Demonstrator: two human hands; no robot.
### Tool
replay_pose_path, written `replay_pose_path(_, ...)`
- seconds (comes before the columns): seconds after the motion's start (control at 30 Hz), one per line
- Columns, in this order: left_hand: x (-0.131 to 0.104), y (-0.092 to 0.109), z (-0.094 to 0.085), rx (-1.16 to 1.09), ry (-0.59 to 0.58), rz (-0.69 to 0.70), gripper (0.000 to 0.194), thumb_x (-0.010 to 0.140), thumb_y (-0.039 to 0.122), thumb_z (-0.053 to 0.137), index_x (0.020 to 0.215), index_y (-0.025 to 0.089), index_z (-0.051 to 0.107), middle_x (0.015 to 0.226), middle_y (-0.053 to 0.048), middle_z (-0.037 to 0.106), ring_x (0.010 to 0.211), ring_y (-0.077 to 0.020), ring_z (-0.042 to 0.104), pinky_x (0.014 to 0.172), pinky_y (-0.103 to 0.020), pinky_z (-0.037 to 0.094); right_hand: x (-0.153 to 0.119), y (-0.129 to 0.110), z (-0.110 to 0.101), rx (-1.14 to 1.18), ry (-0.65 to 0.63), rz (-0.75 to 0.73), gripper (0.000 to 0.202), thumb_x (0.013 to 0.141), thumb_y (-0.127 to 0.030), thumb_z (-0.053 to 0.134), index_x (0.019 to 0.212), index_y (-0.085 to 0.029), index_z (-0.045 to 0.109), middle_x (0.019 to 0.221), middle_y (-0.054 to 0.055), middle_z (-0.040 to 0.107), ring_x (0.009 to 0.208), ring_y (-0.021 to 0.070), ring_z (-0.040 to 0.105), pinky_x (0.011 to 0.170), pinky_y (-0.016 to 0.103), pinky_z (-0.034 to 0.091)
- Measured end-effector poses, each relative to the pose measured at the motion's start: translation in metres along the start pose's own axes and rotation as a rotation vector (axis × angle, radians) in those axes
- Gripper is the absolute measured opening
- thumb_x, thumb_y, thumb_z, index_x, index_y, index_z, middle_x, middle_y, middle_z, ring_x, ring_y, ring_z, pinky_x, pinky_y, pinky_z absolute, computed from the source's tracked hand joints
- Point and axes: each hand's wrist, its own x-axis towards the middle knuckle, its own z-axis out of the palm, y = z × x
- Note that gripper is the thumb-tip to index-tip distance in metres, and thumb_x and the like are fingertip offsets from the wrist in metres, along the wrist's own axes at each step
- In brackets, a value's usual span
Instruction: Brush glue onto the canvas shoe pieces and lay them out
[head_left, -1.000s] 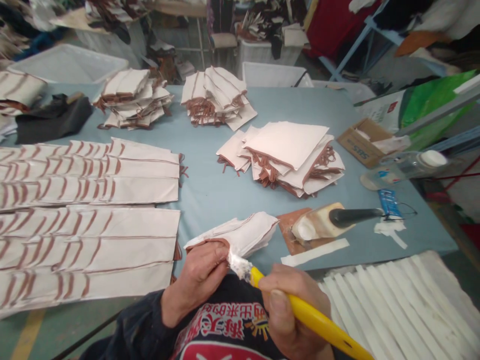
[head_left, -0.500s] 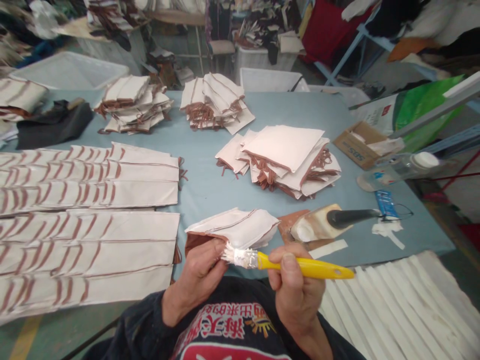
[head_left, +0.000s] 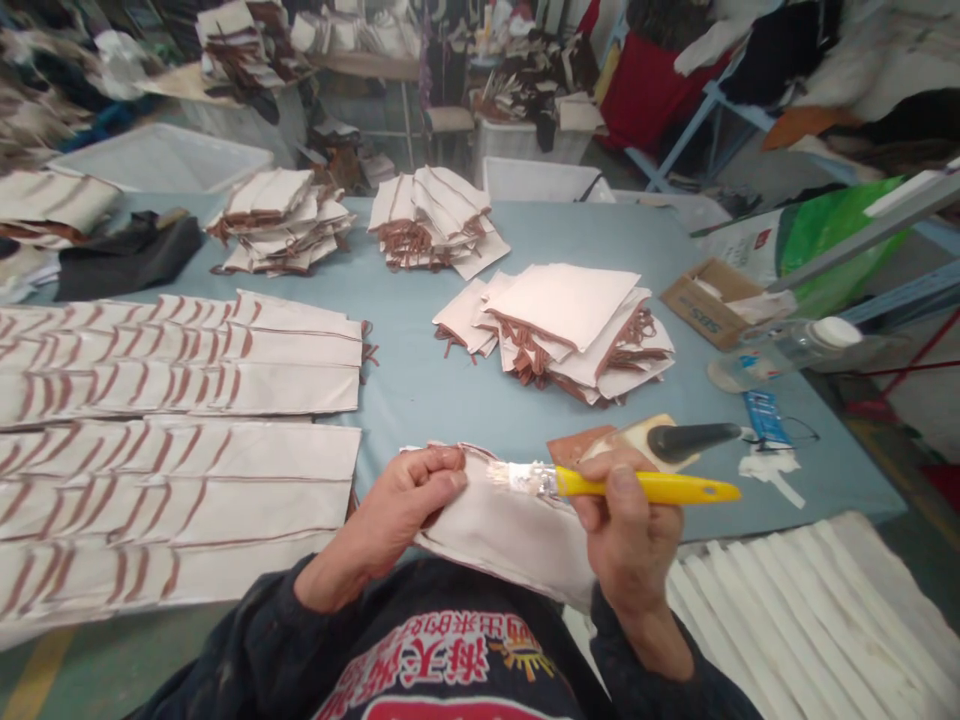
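Observation:
My left hand (head_left: 397,500) pinches the upper left edge of a cream sheet piece (head_left: 510,545) with brown edging, which lies against the table's front edge by my body. In my right hand (head_left: 634,530) is a paintbrush with a yellow handle (head_left: 690,488). Its white-coated bristles point left, at the upper edge of the piece, just right of my left fingers; whether they touch it I cannot tell. Behind my right hand sits a pale worn object with a black handle (head_left: 686,441), on a brown scrap (head_left: 574,447).
Overlapping rows of cream pieces (head_left: 285,455) cover the left of the table (head_left: 405,370). A stack of cream pieces (head_left: 566,300) lies ahead, with more stacks (head_left: 431,215) behind. On the right are a clear jar (head_left: 757,365), a cardboard box (head_left: 705,310) and ribbed white material (head_left: 810,610).
The cream piece has been turned and drawn toward my body, its broad pale face now up. My left hand has shifted its hold; the brush has moved right and slightly up.

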Motion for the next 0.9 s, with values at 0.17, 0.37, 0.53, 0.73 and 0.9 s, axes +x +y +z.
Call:
replay_pose_path(0.17, -0.005, 0.0, 0.002, -0.03, -0.091, -0.062, 0.054, 0.078, 0.063, 0.088, 0.086, 0.017, 0.063, 0.063, 0.008, 0.044, 0.052, -0.0062, 0.028, 0.049, -0.021, 0.017, 0.0, 0.001, 0.003, -0.243, -0.162, -0.322, 0.023, 0.11, -0.032, 0.057, 0.094, -0.023, 0.071, 0.06, -0.006, 0.06, 0.046, 0.0116, 0.055, 0.048, 0.024, 0.048)
replay_pose_path(0.37, -0.007, -0.004, -0.005, -0.043, -0.133, -0.009, 0.052, 0.087, 0.061, 0.082, 0.076, 0.019, 0.053, 0.055, 0.011, 0.036, 0.048, -0.0052, 0.023, 0.047, -0.022, 0.011, -0.002, 0.003, -0.004, -0.232, -0.121, -0.419, 0.025, 0.113, -0.036, 0.052, 0.099, -0.024, 0.068, 0.063, -0.005, 0.06, 0.049, 0.013, 0.057, 0.053, 0.028, 0.051)
replay_pose_path(0.53, -0.01, 0.0, -0.01, -0.013, -0.173, 0.009, 0.05, 0.09, 0.062, 0.079, 0.078, 0.018, 0.056, 0.054, 0.009, 0.041, 0.048, -0.0054, 0.025, 0.047, -0.022, 0.013, -0.002, 0.0, -0.004, -0.289, -0.246, -0.406, 0.023, 0.112, -0.035, 0.054, 0.098, -0.025, 0.069, 0.062, -0.005, 0.059, 0.049, 0.0137, 0.058, 0.051, 0.028, 0.05)
replay_pose_path(0.73, -0.014, 0.0, -0.012, -0.041, -0.155, 0.004, 0.048, 0.087, 0.06, 0.084, 0.082, 0.017, 0.062, 0.054, 0.01, 0.041, 0.046, -0.0054, 0.026, 0.046, -0.022, 0.011, -0.001, -0.002, 0.002, -0.278, -0.195, -0.437, 0.024, 0.113, -0.036, 0.053, 0.098, -0.025, 0.068, 0.062, -0.005, 0.06, 0.05, 0.0145, 0.059, 0.052, 0.028, 0.051)
replay_pose_path(0.9, -0.019, 0.001, -0.013, -0.026, -0.176, 0.012, 0.048, 0.088, 0.06, 0.082, 0.082, 0.017, 0.062, 0.053, 0.009, 0.043, 0.046, -0.0054, 0.025, 0.046, -0.022, 0.013, -0.003, -0.001, 0.008, -0.34, -0.234, -0.452, 0.024, 0.112, -0.035, 0.053, 0.098, -0.026, 0.069, 0.066, -0.004, 0.064, 0.052, 0.0142, 0.062, 0.054, 0.027, 0.055)
